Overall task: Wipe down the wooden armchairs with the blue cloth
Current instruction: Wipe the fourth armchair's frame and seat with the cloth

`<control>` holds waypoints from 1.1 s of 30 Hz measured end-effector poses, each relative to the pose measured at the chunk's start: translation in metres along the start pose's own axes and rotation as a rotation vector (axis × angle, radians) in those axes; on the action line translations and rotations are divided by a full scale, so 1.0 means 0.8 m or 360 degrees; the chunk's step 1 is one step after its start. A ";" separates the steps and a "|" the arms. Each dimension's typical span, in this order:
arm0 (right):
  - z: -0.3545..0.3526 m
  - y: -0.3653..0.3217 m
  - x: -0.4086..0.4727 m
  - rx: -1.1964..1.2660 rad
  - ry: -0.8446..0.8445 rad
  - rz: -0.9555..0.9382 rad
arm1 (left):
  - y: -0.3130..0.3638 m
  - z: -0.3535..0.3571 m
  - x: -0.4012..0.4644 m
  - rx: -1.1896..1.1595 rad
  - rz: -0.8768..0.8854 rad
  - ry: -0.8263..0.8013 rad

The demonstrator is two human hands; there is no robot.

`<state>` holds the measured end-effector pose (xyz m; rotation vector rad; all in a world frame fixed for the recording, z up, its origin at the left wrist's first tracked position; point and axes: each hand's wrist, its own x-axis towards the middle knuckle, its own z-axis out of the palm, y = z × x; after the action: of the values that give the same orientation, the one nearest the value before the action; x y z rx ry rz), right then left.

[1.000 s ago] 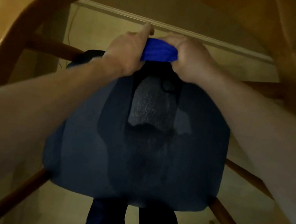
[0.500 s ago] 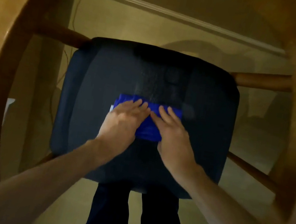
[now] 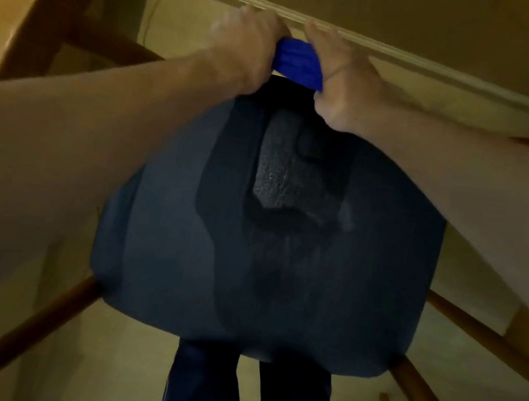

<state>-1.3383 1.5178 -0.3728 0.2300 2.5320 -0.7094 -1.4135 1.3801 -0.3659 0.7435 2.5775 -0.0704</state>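
Most of the bright blue ribbed cloth (image 3: 298, 63) near the upper middle of the frame is covered by the left hand (image 3: 245, 50) and the right hand (image 3: 340, 84); only a strip between them shows. The fingertips of both hands curl out of sight over the far edge of the dark padded seat (image 3: 265, 252). The curved light wooden armchair frame (image 3: 20, 5) is blurred and cut off by the left and right edges

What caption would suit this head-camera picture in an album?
Both hands, left hand and right hand, press a blue cloth at the far edge of the armchair's dark seat.
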 end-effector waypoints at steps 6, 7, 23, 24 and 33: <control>0.053 -0.025 -0.031 -0.0424 0.0129 -0.0052 | -0.017 0.040 -0.062 -0.0161 0.0135 0.0142; 0.057 -0.028 -0.046 -0.0370 0.0140 -0.0080 | -0.016 0.041 -0.077 -0.0159 0.0140 0.0159; 0.028 -0.054 -0.088 0.0058 -0.0117 -0.0248 | -0.049 0.016 -0.154 -0.0135 0.0127 0.0028; 0.017 -0.054 -0.053 0.0064 0.0006 -0.0240 | -0.056 0.008 -0.121 -0.0157 0.0040 0.0140; 0.064 -0.080 0.009 -0.0413 0.0090 -0.0214 | -0.074 0.039 -0.073 -0.0118 -0.0111 0.0116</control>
<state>-1.3414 1.4365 -0.3858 -0.0100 2.6797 -0.4210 -1.3870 1.2955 -0.3728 0.6400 2.6594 0.0308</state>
